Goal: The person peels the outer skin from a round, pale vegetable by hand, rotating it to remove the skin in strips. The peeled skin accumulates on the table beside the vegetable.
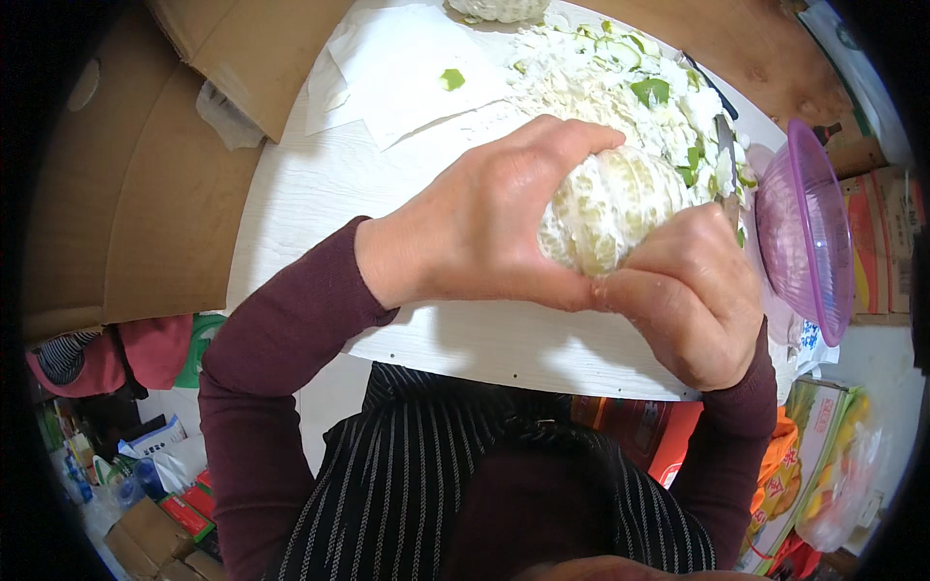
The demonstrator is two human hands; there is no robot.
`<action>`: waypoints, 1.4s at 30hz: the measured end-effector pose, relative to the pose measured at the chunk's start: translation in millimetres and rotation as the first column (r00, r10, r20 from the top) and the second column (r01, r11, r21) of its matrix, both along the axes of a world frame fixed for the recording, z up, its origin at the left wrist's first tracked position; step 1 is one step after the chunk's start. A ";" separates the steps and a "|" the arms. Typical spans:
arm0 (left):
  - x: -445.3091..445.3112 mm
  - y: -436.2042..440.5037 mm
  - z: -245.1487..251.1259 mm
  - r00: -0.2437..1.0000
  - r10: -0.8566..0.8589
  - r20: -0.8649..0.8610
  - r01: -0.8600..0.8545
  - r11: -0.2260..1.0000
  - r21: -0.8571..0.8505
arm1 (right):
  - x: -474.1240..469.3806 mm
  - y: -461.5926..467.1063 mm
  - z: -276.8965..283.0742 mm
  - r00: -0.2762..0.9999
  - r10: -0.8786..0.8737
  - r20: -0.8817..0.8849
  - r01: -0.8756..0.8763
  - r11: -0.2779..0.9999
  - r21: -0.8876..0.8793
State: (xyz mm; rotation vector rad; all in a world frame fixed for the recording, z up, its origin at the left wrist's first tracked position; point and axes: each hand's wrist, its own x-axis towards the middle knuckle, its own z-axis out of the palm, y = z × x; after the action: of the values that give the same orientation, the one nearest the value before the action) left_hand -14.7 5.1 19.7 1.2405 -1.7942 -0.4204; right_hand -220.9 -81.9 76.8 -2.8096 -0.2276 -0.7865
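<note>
A peeled pomelo, its pale segments showing under bits of white pith, is held above the white table. My left hand wraps its left side, fingers over the top and thumb along the bottom edge. At its lower right, my right hand is curled with bent fingers against the fruit; its fingertips are hidden. Both thumbs meet near the fruit's lower edge. Behind the fruit lies a heap of white pith and green peel scraps. A knife lies at the heap's right side.
A purple translucent plastic bowl stands tilted in view at the right edge. Another peeled fruit sits at the far edge. White paper sheets carry a green peel piece. A large cardboard box stands at the left.
</note>
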 end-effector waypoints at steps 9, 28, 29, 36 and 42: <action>-9.9 0.8 -2.5 0.999 -0.004 0.037 0.012 0.979 -0.201 | 0.6 14.0 3.1 0.997 -0.056 0.048 0.061 0.991 -0.116; -18.0 5.0 7.4 0.971 -0.118 0.207 0.153 0.975 -0.162 | -11.5 0.0 -1.3 0.999 0.030 0.028 -0.032 0.999 0.043; -18.7 6.0 7.4 0.971 -0.117 0.210 0.153 0.975 -0.164 | -13.8 -2.5 1.8 0.998 0.065 0.007 -0.065 0.996 0.069; -15.8 4.5 9.4 0.966 -0.145 0.214 0.179 0.973 -0.148 | -17.0 -12.7 13.8 0.993 -0.105 0.045 0.099 0.989 0.110; -17.8 6.1 11.1 0.960 -0.175 0.220 0.209 0.968 -0.141 | -16.2 -9.3 8.6 0.997 -0.082 0.007 0.081 0.987 0.137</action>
State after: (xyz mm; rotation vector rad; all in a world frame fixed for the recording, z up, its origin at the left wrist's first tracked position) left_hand -32.4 11.2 30.8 1.0290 -2.0925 -0.2541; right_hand -237.1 -91.1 85.3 -2.6998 -0.0581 -0.8050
